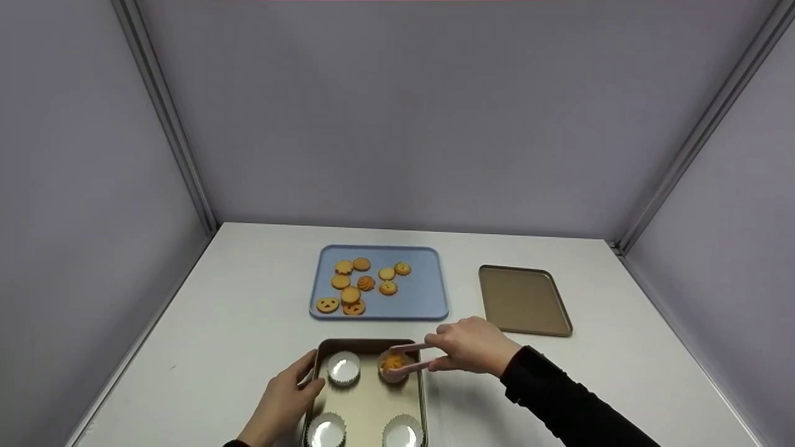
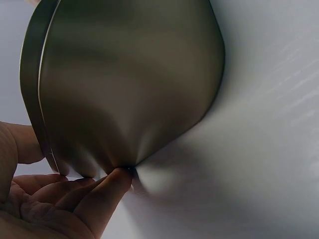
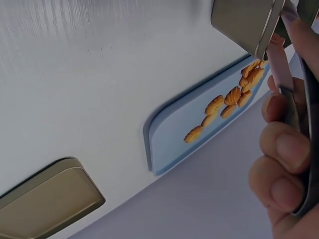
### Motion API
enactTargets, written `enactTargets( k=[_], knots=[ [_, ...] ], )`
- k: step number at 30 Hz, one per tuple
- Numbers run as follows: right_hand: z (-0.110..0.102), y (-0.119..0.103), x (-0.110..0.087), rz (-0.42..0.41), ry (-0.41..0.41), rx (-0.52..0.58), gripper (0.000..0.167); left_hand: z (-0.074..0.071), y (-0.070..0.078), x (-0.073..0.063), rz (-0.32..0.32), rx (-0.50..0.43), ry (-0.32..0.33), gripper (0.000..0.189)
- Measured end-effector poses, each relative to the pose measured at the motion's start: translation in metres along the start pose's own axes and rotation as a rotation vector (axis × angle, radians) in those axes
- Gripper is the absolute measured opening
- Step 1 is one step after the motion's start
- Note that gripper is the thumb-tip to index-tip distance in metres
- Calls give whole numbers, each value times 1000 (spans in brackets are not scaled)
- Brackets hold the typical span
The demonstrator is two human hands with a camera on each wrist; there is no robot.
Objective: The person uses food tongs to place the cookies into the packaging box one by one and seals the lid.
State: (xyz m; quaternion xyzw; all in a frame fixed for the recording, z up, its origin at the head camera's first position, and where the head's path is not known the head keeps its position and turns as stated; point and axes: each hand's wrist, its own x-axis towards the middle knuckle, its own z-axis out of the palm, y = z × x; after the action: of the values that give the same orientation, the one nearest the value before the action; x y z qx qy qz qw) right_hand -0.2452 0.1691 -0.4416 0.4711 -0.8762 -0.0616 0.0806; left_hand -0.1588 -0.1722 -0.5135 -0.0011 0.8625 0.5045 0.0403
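My left hand [image 1: 284,394] holds the left side of a deep gold baking tray [image 1: 366,403]; its thumb lies at the rim and its fingers press the outer wall [image 2: 129,89]. With my right hand [image 1: 469,346] I grip pink tongs [image 1: 413,367], whose tips reach over the tray's right wall. Between those tips an orange swirled cookie [image 1: 392,361] sits at the upper right paper cup [image 1: 394,376]. Three other white cups stand in the tray: upper left [image 1: 343,369], lower left [image 1: 326,430] and lower right [image 1: 402,431]. In the right wrist view, curled fingers [image 3: 286,149] wrap the tongs' handle.
Behind the baking tray lies a blue tray [image 1: 422,285] with several cookies [image 1: 351,294] mostly on its left half. A shallow gold tray [image 1: 525,301] rests to the right, beyond my right hand. Grey panels [image 1: 397,124] enclose the white table [image 1: 217,323] at the back and sides.
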Motion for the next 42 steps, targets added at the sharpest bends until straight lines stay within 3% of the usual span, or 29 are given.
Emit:
enactTargets(
  k=[15, 20, 26, 29, 32, 38, 42],
  knots=[
    [-2, 1, 0, 14, 7, 52, 34, 0, 0, 0, 15, 8, 3, 60],
    [-2, 2, 0, -13, 78, 89, 35, -1, -1, -1, 16, 0, 6, 60],
    [0, 2, 7, -12, 227, 111, 38, 0, 0, -1, 18, 5, 12, 60],
    [3, -1, 14, 42, 280, 113, 43, 0, 0, 0, 12, 4, 12, 60],
    [5, -4, 21, 124, 284, 133, 45, 0, -1, 0, 8, -5, 9, 60],
    [15, -9, 42, 282, 247, 213, 41, 0, -1, -1, 5, -6, 3, 61],
    [23, -10, 57, 342, 202, 271, 35, -1, 0, -1, -2, -5, -11, 62]
  ],
)
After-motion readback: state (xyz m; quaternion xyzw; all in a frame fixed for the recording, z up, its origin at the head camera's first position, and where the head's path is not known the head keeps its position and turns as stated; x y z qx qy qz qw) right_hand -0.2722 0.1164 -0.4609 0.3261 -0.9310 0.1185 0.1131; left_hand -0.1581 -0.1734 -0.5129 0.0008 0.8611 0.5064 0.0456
